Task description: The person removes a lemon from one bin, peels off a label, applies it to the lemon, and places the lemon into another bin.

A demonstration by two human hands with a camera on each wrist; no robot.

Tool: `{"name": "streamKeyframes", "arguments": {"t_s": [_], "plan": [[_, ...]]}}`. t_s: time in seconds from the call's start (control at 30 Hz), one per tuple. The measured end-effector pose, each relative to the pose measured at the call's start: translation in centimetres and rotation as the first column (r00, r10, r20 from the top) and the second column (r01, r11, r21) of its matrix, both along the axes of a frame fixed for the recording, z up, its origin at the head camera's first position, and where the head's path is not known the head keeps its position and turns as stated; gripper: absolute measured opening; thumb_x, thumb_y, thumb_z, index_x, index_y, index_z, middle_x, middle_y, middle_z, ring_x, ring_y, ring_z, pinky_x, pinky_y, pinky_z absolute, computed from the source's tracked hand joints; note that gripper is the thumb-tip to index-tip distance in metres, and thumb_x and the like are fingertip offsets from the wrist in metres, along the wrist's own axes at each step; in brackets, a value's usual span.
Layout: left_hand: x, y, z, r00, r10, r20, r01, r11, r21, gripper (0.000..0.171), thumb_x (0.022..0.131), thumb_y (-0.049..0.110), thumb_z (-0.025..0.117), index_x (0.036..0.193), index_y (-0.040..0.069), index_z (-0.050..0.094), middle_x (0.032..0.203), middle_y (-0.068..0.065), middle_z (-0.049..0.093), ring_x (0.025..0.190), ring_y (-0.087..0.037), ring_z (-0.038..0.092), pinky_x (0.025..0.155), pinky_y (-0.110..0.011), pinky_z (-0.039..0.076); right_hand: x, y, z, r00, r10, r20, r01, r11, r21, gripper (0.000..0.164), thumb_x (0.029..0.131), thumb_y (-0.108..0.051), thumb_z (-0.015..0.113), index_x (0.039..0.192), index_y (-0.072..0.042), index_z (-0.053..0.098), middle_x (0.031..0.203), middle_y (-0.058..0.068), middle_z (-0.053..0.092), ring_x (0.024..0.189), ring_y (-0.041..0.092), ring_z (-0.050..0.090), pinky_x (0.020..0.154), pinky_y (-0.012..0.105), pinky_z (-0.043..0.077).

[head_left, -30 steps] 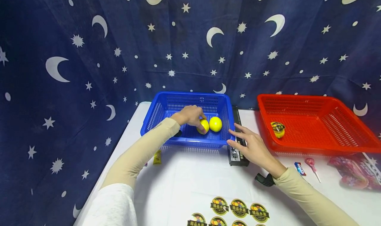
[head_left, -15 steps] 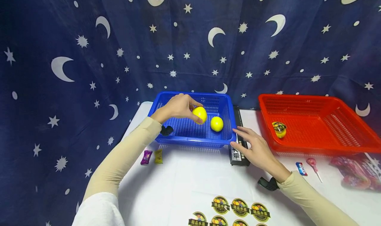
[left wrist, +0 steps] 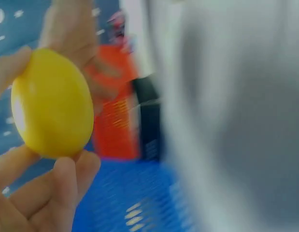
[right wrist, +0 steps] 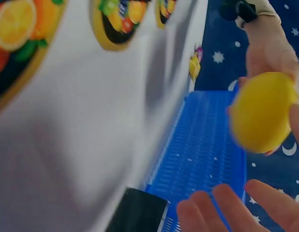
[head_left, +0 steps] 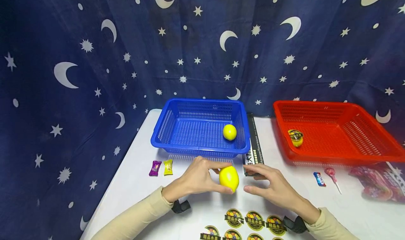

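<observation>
In the head view a yellow lemon is held above the white table, in front of the blue basket. My left hand pinches it from the left between thumb and fingers. My right hand is just to its right, thumb and fingers apart, holding nothing. In the left wrist view, fingertips grip the lemon at both ends. The right wrist view shows the right fingers close to it. A second lemon lies in the blue basket. Several round fruit stickers lie below the hands.
A red basket at the right contains a lemon with a sticker. Between the baskets lies a black box. Wrapped candies lie at left; a lollipop, a blue candy and a plastic bag at right.
My left hand has lifted one lemon out of the blue basket and brought it toward me. The right hand has left the basket's right side and come lower, beside that lemon.
</observation>
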State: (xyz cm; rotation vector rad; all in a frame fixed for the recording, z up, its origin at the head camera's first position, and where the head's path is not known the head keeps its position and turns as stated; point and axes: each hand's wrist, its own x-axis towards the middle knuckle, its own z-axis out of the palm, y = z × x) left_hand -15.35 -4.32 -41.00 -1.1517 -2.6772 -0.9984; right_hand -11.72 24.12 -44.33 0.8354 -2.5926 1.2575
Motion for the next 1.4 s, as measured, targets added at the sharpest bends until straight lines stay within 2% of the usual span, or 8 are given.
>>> {"name": "streamKeyframes", "arguments": {"t_s": [0.2, 0.37, 0.8, 1.0, 1.13, 1.3, 1.37, 1.4], "plan": [[-0.3, 1.8, -4.0, 0.999, 0.013, 0.050, -0.009, 0.997, -0.075, 0.070, 0.069, 0.059, 0.089, 0.129, 0.026, 0.073, 0.108, 0.010, 0.080, 0.081, -0.001, 0.071, 0.066, -0.010, 0.043, -0.3, -0.7, -1.6, 0.997, 0.071, 0.029, -0.074, 0.993, 0.092, 0.061, 0.086, -0.031, 0.083, 0.136, -0.001, 0.064, 0.134, 0.013, 0.070, 0.112, 0.027, 0.072, 0.086, 0.035, 0.062], [-0.6, 2.2, -5.2, 0.998, 0.014, 0.062, -0.008, 0.995, -0.100, 0.071, 0.068, 0.060, 0.089, 0.128, 0.025, 0.073, 0.097, 0.009, 0.081, 0.073, 0.004, 0.063, 0.062, -0.010, 0.041, -0.6, -1.5, -2.7, 0.994, 0.087, 0.062, -0.093, 0.989, 0.112, 0.059, 0.089, -0.034, 0.079, 0.137, -0.001, 0.064, 0.130, 0.014, 0.072, 0.106, 0.026, 0.074, 0.083, 0.032, 0.062], [-0.5, 2.3, -4.6, 0.996, -0.018, 0.092, 0.031, 0.989, -0.143, 0.076, 0.070, 0.058, 0.089, 0.133, 0.019, 0.070, 0.099, 0.004, 0.081, 0.068, 0.005, 0.060, 0.058, -0.010, 0.041, -0.5, -1.6, -2.8, 0.991, 0.068, 0.114, -0.077, 0.993, 0.084, 0.059, 0.089, -0.035, 0.080, 0.135, -0.001, 0.066, 0.127, 0.014, 0.073, 0.101, 0.022, 0.076, 0.079, 0.026, 0.062], [-0.6, 2.1, -4.3, 0.995, -0.006, 0.096, 0.023, 0.985, -0.174, 0.080, 0.071, 0.059, 0.087, 0.137, 0.019, 0.067, 0.081, 0.006, 0.076, 0.061, 0.007, 0.050, 0.055, -0.012, 0.038, -0.5, -1.6, -2.6, 0.991, 0.044, 0.128, -0.057, 0.993, 0.099, 0.061, 0.089, -0.035, 0.080, 0.137, -0.002, 0.064, 0.128, 0.014, 0.073, 0.102, 0.026, 0.076, 0.081, 0.029, 0.062], [-0.4, 1.9, -3.9, 0.996, 0.011, 0.091, 0.008, 0.978, -0.209, 0.088, 0.070, 0.062, 0.087, 0.142, 0.019, 0.062, 0.064, 0.007, 0.059, 0.054, 0.003, 0.037, 0.051, -0.016, 0.031, 0.2, -0.7, -2.1, 0.990, -0.004, 0.141, -0.017, 0.988, 0.150, 0.065, 0.088, -0.040, 0.080, 0.138, -0.002, 0.063, 0.128, 0.014, 0.073, 0.104, 0.027, 0.076, 0.083, 0.034, 0.062], [1.5, 1.2, -2.9, 0.996, 0.083, -0.023, -0.086, 0.969, -0.233, 0.097, 0.068, 0.067, 0.085, 0.148, 0.020, 0.056, 0.109, 0.005, 0.078, 0.080, -0.004, 0.065, 0.071, -0.025, 0.053, 2.1, 1.1, -1.1, 0.989, -0.082, 0.120, 0.048, 0.965, 0.259, 0.053, 0.086, -0.044, 0.081, 0.126, -0.011, 0.071, 0.119, 0.002, 0.077, 0.098, 0.016, 0.074, 0.080, 0.031, 0.061], [2.8, 0.8, -2.4, 0.987, 0.119, -0.104, -0.139, 0.968, -0.210, 0.089, 0.071, 0.065, 0.085, 0.144, 0.020, 0.061, 0.126, 0.004, 0.075, 0.095, -0.010, 0.070, 0.077, -0.029, 0.057, 3.1, 1.8, -0.7, 0.991, -0.087, 0.100, 0.053, 0.954, 0.295, 0.044, 0.085, -0.043, 0.082, 0.119, -0.016, 0.074, 0.111, -0.006, 0.076, 0.088, 0.005, 0.069, 0.073, 0.025, 0.057], [3.4, 0.7, -2.2, 0.981, 0.130, -0.144, -0.157, 0.969, -0.192, 0.080, 0.073, 0.061, 0.085, 0.138, 0.019, 0.065, 0.120, 0.005, 0.077, 0.098, -0.012, 0.071, 0.074, -0.028, 0.056, 3.6, 2.0, -0.6, 0.991, -0.084, 0.099, 0.048, 0.946, 0.322, 0.040, 0.085, -0.044, 0.082, 0.116, -0.019, 0.075, 0.108, -0.010, 0.074, 0.087, 0.002, 0.065, 0.073, 0.024, 0.056]]}}
